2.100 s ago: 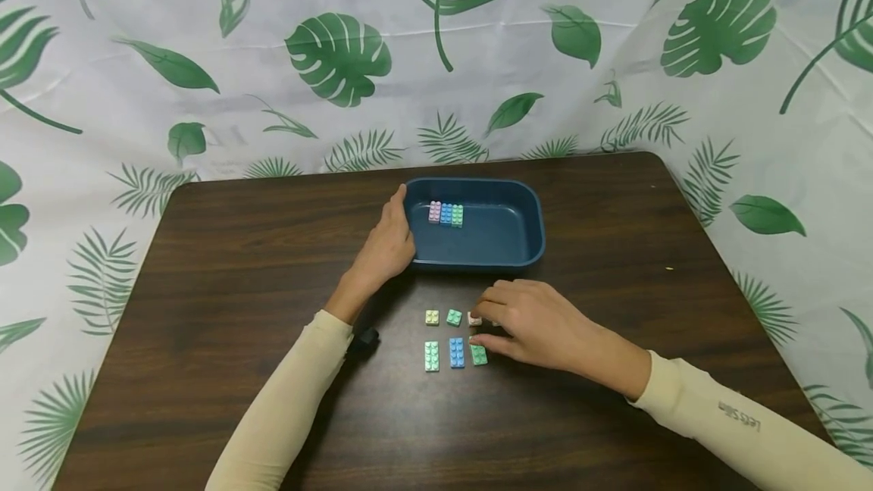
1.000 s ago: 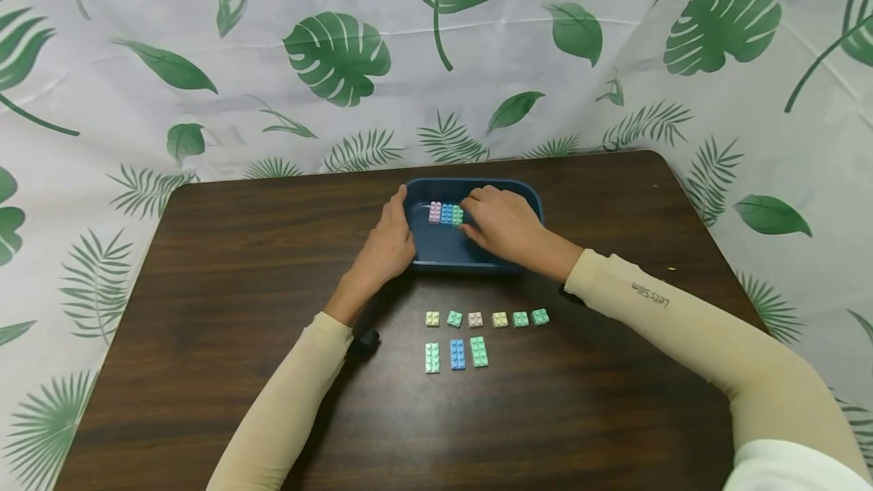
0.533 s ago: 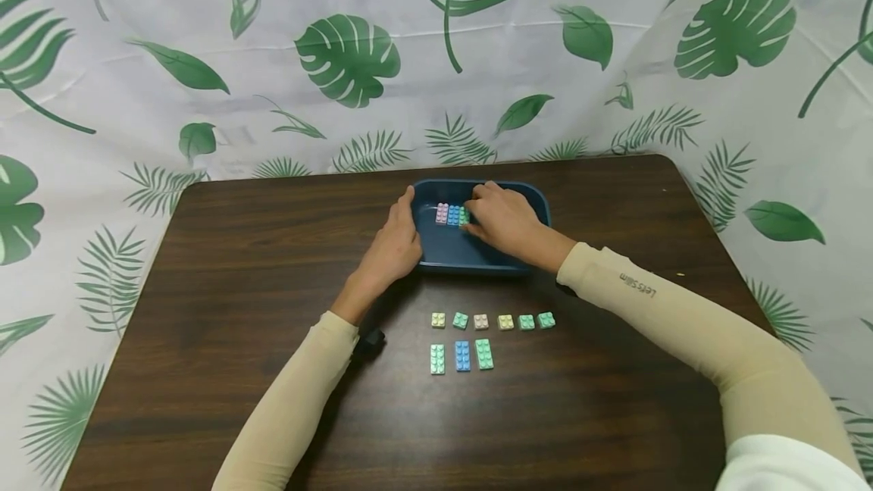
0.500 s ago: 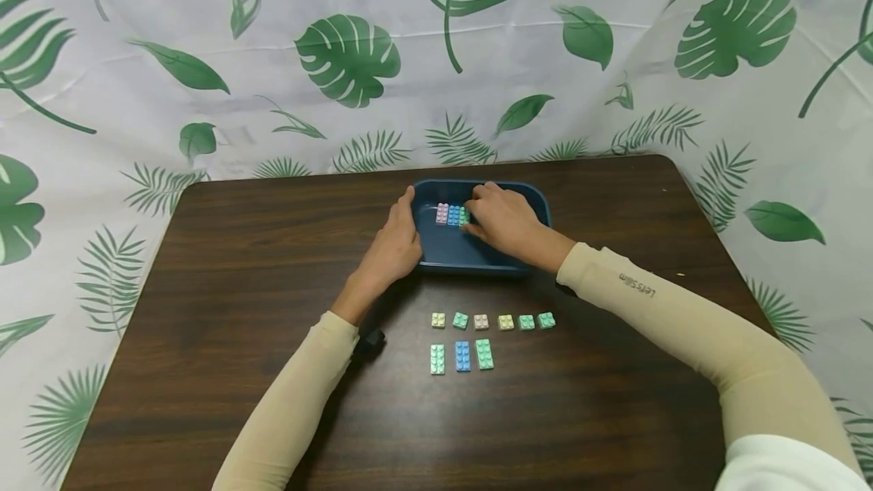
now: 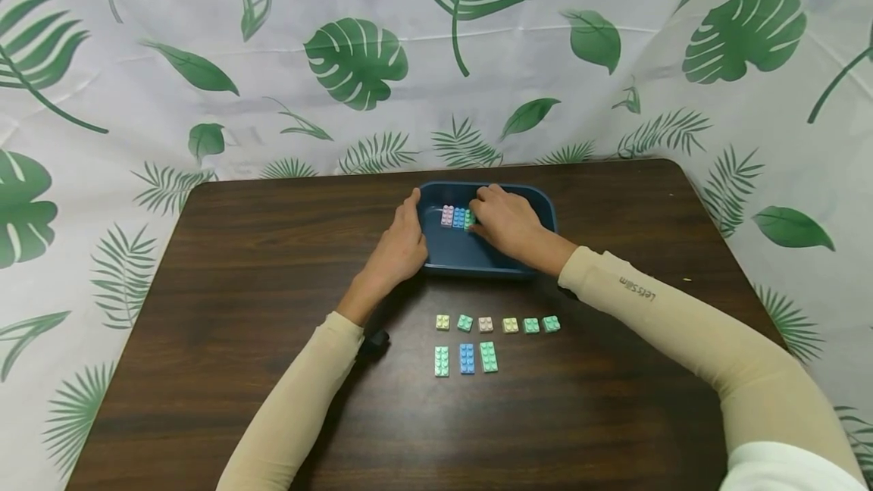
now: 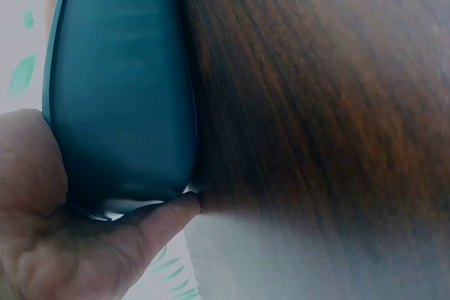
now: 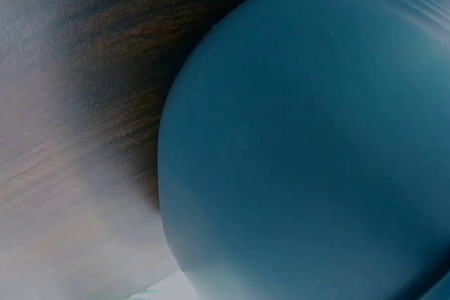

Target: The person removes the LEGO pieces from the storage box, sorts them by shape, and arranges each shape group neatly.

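Note:
A dark blue tray (image 5: 470, 270) stands toward the table's back edge. My left hand (image 5: 401, 239) lies upright along its left end, fingers fairly straight and fingertips at the rim; the left wrist view has this hand (image 6: 77, 251) against the end wall. Inside the tray, a pink brick (image 5: 446, 216), a blue brick (image 5: 459, 217) and a green brick (image 5: 467, 219) sit side by side. My right hand (image 5: 508, 220) reaches in and pinches the green brick between thumb and fingers, partly hiding it. In the right wrist view the tray's outer wall (image 7: 302, 138) blocks that hand.
In front of the tray, several small square bricks, including a yellow one (image 5: 510, 325), form a row. Nearer still lie two longer green bricks and a blue one (image 5: 467, 358) between them. A leaf-patterned cloth (image 5: 382, 120) hangs behind the table (image 5: 273, 248).
My right hand has moved from the loose bricks on the table up into the tray and taken hold of the green brick. My left hand stays at the tray's end; the view shifts slightly.

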### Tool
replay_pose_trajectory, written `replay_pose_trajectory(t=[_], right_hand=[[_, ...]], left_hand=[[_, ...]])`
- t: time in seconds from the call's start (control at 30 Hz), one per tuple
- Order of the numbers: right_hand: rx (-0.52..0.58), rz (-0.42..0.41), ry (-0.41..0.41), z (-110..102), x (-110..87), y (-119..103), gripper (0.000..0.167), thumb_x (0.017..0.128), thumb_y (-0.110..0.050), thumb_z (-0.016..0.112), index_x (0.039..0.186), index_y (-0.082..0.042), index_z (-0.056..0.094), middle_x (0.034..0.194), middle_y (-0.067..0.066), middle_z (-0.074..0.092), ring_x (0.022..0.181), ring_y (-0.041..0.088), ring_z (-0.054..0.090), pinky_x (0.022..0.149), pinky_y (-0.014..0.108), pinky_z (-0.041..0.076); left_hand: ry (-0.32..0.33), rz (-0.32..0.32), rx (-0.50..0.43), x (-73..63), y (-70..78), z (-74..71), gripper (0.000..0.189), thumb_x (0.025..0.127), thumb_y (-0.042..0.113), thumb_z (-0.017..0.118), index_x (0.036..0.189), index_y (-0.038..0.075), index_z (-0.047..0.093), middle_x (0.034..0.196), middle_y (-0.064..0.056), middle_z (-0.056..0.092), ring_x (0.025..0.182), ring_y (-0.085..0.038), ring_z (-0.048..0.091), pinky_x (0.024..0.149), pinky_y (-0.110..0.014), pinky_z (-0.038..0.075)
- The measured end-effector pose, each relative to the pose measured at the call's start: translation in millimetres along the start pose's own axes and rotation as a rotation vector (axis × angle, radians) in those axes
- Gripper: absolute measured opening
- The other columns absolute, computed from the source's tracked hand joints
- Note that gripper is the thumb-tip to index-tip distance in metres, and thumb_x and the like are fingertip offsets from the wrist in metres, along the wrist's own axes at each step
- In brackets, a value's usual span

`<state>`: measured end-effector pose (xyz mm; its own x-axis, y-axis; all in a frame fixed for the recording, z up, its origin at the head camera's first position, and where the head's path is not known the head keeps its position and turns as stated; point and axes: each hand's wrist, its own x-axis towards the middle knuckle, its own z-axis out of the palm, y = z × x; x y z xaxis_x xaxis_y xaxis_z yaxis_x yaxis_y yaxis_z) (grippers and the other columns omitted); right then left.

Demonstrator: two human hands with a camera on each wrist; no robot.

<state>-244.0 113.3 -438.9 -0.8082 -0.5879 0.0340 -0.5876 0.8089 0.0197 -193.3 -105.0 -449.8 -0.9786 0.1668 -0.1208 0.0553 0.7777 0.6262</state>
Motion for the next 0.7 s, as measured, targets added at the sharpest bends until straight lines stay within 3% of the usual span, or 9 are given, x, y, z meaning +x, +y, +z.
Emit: replay_pose_trajectory(t=[0.4,0.7], right_hand=[[0.0,0.017,0.013,2,-3.7,3,0.033,0.095,-0.037,0.08,0.108,-0.008,0.073,0.103,0.011,0.065,0.092,0.026,0.059,0.072,0.038,0.057],[-0.02,0.001,0.026,-9,-10.4,4,0.036,0.095,-0.039,0.079,0.112,-0.007,0.073,0.105,0.011,0.066,0.093,0.026,0.06,0.071,0.037,0.056]], left_hand=[[0.005,0.002,-0.008,-1.7,1.9,3.3,0.075,0.109,0.009,0.042,0.171,0.013,0.002,0.175,-0.018,0.021,0.153,-0.037,0.043,0.123,-0.055,0.04],[0.013,0.006,-0.005,-1.1,0.7,1.4,0.076,0.109,0.01,0.043,0.171,0.014,0.001,0.174,-0.019,0.022,0.15,-0.039,0.046,0.121,-0.057,0.041]])
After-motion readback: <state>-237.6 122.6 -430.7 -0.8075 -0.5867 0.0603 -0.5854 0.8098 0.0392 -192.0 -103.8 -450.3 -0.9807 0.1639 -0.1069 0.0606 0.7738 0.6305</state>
